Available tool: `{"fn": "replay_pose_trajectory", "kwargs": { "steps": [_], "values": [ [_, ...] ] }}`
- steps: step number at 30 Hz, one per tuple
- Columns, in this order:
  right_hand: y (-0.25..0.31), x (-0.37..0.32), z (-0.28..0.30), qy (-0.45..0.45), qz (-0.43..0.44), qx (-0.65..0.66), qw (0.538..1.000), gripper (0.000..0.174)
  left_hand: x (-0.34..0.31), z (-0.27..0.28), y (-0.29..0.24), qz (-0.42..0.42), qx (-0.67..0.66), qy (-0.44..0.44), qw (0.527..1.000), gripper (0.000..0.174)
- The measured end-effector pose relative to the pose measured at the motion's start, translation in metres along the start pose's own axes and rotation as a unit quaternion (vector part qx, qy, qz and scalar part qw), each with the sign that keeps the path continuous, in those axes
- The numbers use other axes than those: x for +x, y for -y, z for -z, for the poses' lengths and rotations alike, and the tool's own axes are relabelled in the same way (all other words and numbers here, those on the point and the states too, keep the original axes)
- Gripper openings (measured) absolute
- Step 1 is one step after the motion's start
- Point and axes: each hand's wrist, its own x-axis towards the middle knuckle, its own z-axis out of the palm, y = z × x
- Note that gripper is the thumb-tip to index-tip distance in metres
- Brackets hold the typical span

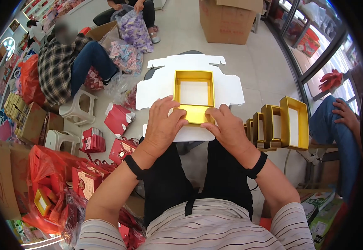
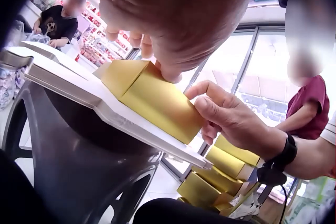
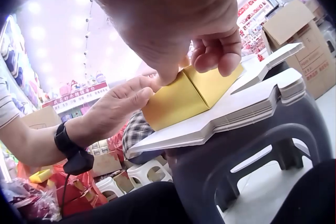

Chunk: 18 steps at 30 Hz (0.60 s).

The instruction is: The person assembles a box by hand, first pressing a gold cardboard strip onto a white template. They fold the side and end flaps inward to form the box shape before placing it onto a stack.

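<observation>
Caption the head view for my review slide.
Left hand and right hand pinch a gold box on white cardboard, other gold boxes lined up at right.

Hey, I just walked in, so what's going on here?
A person in a striped top is handling an open gold box. The left hand and right hand pinch its near side. It rests on flat white cardboard atop a dark stool. More gold boxes stand off to the right.
</observation>
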Motion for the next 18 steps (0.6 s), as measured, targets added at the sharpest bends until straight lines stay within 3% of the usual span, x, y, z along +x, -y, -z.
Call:
{"fn": "replay_pose_trajectory", "kwargs": {
  "steps": [13,18],
  "values": [
    [-0.005,0.002,-0.013,0.066,0.021,-0.037,0.997,0.026,0.006,0.003,0.006,-0.100,0.130,0.133,0.977,0.024],
    [-0.010,-0.001,-0.016,0.071,0.022,-0.032,0.997,0.024,0.014,-0.001,0.009,-0.107,0.122,0.179,0.970,0.025]
  ]
}}
